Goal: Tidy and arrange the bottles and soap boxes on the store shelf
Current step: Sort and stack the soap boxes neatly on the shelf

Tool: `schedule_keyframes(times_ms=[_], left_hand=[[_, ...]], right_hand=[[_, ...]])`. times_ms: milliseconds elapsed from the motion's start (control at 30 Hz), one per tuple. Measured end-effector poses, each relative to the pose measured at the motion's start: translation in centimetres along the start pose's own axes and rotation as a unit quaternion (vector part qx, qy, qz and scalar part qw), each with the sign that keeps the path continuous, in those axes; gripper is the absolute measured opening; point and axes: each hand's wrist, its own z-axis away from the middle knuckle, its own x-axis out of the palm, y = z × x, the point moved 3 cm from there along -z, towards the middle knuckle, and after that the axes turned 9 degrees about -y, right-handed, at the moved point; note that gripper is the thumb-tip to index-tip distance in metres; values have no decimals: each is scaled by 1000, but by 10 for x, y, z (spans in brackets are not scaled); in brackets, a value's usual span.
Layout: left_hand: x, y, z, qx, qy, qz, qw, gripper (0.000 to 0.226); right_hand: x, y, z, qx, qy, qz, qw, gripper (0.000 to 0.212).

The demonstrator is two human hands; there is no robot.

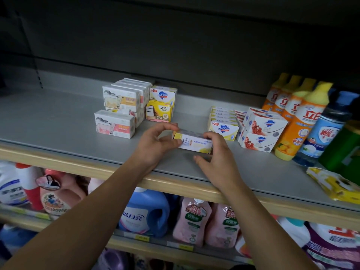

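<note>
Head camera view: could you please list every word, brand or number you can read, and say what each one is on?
"SOAP": sheep-picture soap box, and the one stacked behind it.
"Safeguard": yellow-and-white soap box, and the box at the back.
"立白": orange dish-soap bottle.
Print on the box in both hands, the price tags and the lower-shelf bottles is too blurred to read.

Two bare, sleeveless forearms [97, 207]

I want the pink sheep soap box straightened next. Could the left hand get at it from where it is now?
Probably yes. The left hand grips the yellow-and-white soap box with the right hand; the white-and-pink sheep-print soap box stands just left, bare grey shelf between. It must let go first.
</note>
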Motion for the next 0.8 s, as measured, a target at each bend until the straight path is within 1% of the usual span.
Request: schedule_keyframes(times_ms=[133,233,300,367,400,467,500,533,600,633,733,767,800], left_hand=[[0,-1,0,4,-3,-23,1000,28],[2,-1,1,2,-14,-41,999,26],[3,0,3,1,-14,-50,999,24],[5,3,3,-5,-2,-66,998,24],[6,4,2,-10,-5,-90,996,25],[6,5,-5,-23,-26,-174,984,29],[3,5,-9,-27,-36,-235,971,31],[-2,7,-15,-24,-41,-317,947,33],[-15,8,-26,-3,-45,-488,872,42],[-21,5,-31,-6,-53,-545,837,48],[-31,-13,-37,-69,-95,-643,757,64],[-33,-20,-38,-89,-107,-659,739,70],[-34,-26,-39,-101,-113,-666,730,75]], right_hand=[[3,-10,-1,-15,13,131,991,56],[6,-25,-2,-74,42,201,976,50],[3,-30,-5,-98,60,227,967,47],[-5,-28,-11,-91,50,236,966,47],[-11,-25,-14,-82,40,238,967,47],[-26,-15,-21,-61,29,246,967,47],[-34,-10,-25,-48,26,253,966,46],[-41,-4,-29,-35,24,262,964,45],[-51,8,-38,-12,22,282,959,43],[-54,14,-43,0,20,290,957,43],[-53,31,-57,35,16,309,950,44],[-52,37,-62,40,16,317,947,45],[-49,42,-68,44,15,329,943,46]])
